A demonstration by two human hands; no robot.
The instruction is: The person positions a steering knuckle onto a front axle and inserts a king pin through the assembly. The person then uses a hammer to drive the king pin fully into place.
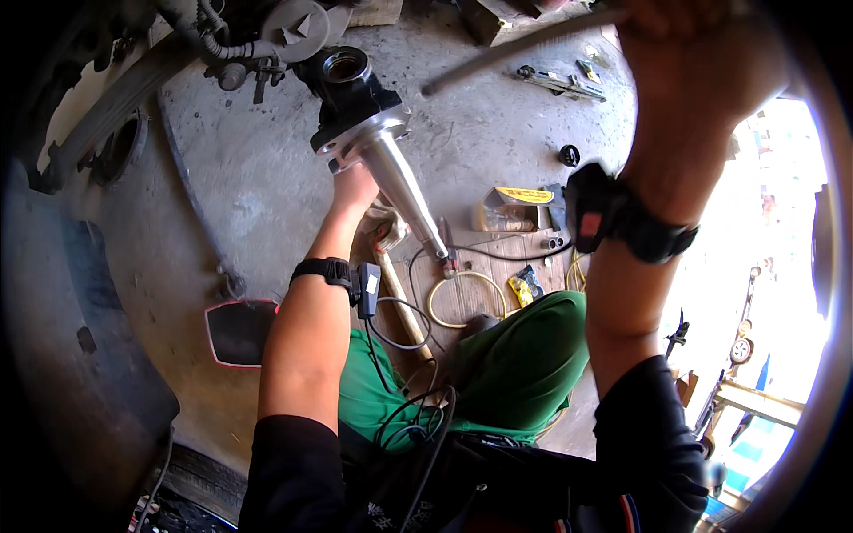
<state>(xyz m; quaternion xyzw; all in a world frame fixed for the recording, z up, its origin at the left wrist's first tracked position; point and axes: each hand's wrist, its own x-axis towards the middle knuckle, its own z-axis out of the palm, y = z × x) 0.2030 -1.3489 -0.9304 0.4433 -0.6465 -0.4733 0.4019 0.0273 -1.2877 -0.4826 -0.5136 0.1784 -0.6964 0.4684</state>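
Note:
A steering knuckle (pixel 355 107) with a dark, bored body, a bright flange and a long shiny spindle (pixel 400 185) is tilted above the floor, spindle toward me. My left hand (pixel 355 185) reaches up against the underside of the flange. Its fingers are hidden behind the metal. Raised at the upper right, my right hand (pixel 689 44) is closed round one end of a long grey bar (pixel 524 51). The bar slants down to the left, its free end apart from the knuckle. Shadow and blur obscure the right fingers.
Left of the knuckle are a vehicle beam (pixel 133 93) and a round metal part with a hose (pixel 295 31). A pale wooden handle (pixel 400 298), yellow tubing (pixel 435 311), an open box (pixel 515 211) and a black cap (pixel 569 155) lie below. Cables (pixel 418 413) cross my lap.

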